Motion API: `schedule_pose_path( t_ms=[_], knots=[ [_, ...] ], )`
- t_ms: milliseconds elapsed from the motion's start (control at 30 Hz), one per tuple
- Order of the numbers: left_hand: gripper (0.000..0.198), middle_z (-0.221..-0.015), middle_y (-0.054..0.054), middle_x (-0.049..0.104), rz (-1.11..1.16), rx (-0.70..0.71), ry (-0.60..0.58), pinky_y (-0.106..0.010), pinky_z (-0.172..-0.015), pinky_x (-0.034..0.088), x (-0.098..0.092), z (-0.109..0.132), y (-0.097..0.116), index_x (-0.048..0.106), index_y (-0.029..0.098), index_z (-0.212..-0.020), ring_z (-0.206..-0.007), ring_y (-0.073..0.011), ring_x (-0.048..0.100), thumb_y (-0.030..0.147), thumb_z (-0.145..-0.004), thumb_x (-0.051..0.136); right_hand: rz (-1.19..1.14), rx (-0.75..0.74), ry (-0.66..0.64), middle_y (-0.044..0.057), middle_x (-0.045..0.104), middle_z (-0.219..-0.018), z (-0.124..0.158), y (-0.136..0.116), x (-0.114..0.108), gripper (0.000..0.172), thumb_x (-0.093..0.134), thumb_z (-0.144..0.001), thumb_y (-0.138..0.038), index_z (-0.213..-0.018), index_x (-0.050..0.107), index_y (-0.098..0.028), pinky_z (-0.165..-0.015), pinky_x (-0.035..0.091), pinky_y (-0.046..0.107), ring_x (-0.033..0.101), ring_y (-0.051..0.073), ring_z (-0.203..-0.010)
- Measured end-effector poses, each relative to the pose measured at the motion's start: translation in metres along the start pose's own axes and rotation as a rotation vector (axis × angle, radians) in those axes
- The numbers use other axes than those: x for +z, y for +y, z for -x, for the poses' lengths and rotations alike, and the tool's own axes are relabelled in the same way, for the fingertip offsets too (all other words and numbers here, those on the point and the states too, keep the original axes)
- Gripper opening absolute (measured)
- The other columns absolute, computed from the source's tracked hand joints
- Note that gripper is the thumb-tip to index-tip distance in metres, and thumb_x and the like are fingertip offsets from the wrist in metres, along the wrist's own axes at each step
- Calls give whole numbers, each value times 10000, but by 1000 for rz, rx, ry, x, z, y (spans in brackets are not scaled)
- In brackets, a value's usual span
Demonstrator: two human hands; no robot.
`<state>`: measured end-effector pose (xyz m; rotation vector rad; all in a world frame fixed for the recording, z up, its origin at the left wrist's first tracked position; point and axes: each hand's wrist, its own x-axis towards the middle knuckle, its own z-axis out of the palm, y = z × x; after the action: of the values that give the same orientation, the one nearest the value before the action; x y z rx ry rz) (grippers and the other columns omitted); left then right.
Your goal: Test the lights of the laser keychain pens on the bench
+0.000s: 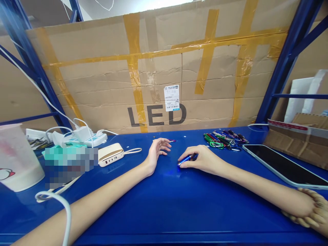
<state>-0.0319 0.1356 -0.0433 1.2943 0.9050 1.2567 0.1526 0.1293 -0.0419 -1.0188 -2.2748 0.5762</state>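
Hands: two, well apart; the left hand [156, 153] has its fingers spread and loosely curled, the right hand [202, 159] pinches a penlight between thumb and fingers.
Held penlight: one, blue and metallic [186, 160], tilted just above the blue tabletop [179, 208] or touching it, I cannot tell which.
Lone slim item: one, reddish purple [172, 140], lying just behind the left fingertips, partly hidden by them.
Penlight pile: several [225, 139], in green, red, blue, black and purple, overlapping too closely to count; one bright green carabiner [216, 145] shows at its front.
Cup: one, translucent with a cartoon print [22, 157], at far left; what it holds cannot be made out.
Small cardboard box: one [298, 140], at far right behind the phone; its inside is hidden.
Large cardboard sheet: one [107, 92], upright at the back, taped, printed "LED", with one white label [172, 98].
Phone: one [284, 164], screen dark, right of the pile.
Power bank: one, cream [111, 154], with one loop strap, left of the left hand.
Bracelet: one, beaded [309, 210], on the right arm.
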Motion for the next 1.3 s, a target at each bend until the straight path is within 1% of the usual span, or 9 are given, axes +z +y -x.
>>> schedule_pose_path(
  t_ms=[133,233,300,467,633,767,1033,1133,1300],
  knots=[
    [332,-797,-65,585,-6,2,-3,-238,-630,397,0,1,0,552,148,-800,-734,-162,542,410,-756,353,-27,0,5,11,678,-763,0,-1,0,258,619,-684,-444,-788,718,-230,-631,424,236,586,142,-673],
    [336,-797,-63,585,-4,-3,2,-241,-629,395,1,1,1,554,151,-795,-732,-163,544,416,-759,351,-49,35,30,8,650,-639,1,-2,-1,330,516,-762,-469,-822,709,-208,-588,412,233,561,126,-582],
    [332,-790,-62,586,2,-5,5,-243,-625,394,1,1,1,555,151,-791,-726,-163,546,409,-762,348,-46,38,51,5,628,-608,1,-4,-2,380,456,-797,-477,-853,702,-193,-554,394,227,529,114,-542],
    [329,-783,-57,586,11,-7,3,-237,-616,394,1,1,1,557,148,-791,-718,-155,548,391,-779,335,-21,36,67,13,637,-683,2,-6,-4,423,406,-822,-480,-891,698,-182,-558,377,225,520,119,-598],
    [322,-779,-54,576,14,-9,-4,-227,-610,387,1,1,0,552,150,-791,-708,-147,536,377,-778,325,-9,8,37,21,652,-696,0,-1,-2,380,451,-804,-473,-946,694,-218,-652,400,251,554,151,-696],
    [324,-781,-56,569,-1,-9,15,-222,-602,384,2,2,1,552,149,-784,-698,-143,531,370,-775,314,41,-21,59,29,661,-773,0,1,0,357,500,-772,-479,-986,681,-259,-672,409,274,549,163,-732],
    [338,-804,-61,575,-10,9,12,-230,-605,387,-1,1,-2,568,154,-789,-723,-157,535,404,-765,341,83,-18,133,36,671,-919,-2,2,1,332,525,-763,-439,-1000,670,-257,-755,451,329,582,203,-838],
    [340,-798,-61,576,-10,7,17,-228,-595,387,-1,0,-3,573,153,-788,-712,-155,535,398,-765,338,61,-14,113,33,665,-981,-1,1,1,332,493,-783,-439,-988,670,-247,-769,467,322,598,213,-888],
    [333,-785,-59,577,2,-9,8,-228,-589,383,0,0,-1,570,154,-775,-695,-151,531,387,-765,333,92,-15,95,13,663,-1001,-1,1,2,308,484,-792,-426,-973,664,-254,-794,470,319,600,212,-926]
  ],
)
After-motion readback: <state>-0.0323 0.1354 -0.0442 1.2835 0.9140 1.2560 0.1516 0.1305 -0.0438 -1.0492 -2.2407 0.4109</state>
